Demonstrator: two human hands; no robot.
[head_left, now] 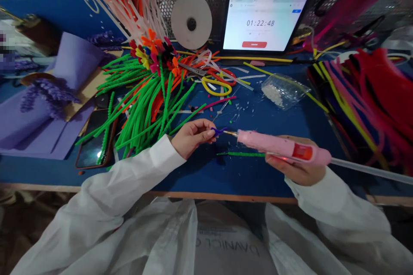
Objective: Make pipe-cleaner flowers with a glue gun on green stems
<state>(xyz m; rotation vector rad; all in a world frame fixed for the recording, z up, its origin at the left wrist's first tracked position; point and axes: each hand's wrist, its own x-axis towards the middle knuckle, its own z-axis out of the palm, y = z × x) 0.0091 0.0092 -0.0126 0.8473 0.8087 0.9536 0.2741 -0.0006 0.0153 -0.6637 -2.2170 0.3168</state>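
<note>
My left hand (192,136) pinches a small purple pipe-cleaner piece (220,130) between thumb and fingers above the blue table (206,172). My right hand (295,167) grips a pink hot glue gun (280,148), held level with its nozzle pointing left and nearly touching the purple piece. A clear glue stick (371,169) sticks out of the gun's back to the right. A single green pipe cleaner (241,154) lies on the table just below the gun. Both arms wear white sleeves.
A heap of green pipe cleaners (145,103) with small finished flowers (155,51) lies left of centre, a phone (93,142) beneath it. Purple paper (38,111) sits far left, red and yellow pipe cleaners (364,94) right, a bag of beads (280,90), scissors (206,78) and a tablet timer (263,21) behind.
</note>
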